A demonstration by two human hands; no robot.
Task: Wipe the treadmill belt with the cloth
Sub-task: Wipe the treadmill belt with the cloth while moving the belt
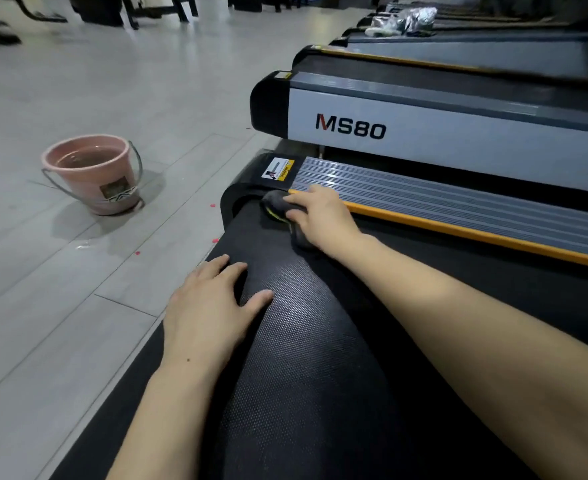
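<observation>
The black textured treadmill belt [306, 341] runs from the bottom of the view up to its rear end. My right hand [323, 216] lies on a dark grey cloth [277, 206] with a yellow-green edge, pressing it onto the belt at the far corner beside the orange strip. Its fingers lie over the cloth and hide much of it. My left hand [209, 306] rests flat on the belt's left edge, fingers spread, holding nothing.
A pink bucket [93, 174] with water stands on the grey floor to the left. The ribbed grey side rail [459, 199] with an orange strip borders the belt on the right. Beyond it stands another treadmill marked MS80 [424, 133], and more behind.
</observation>
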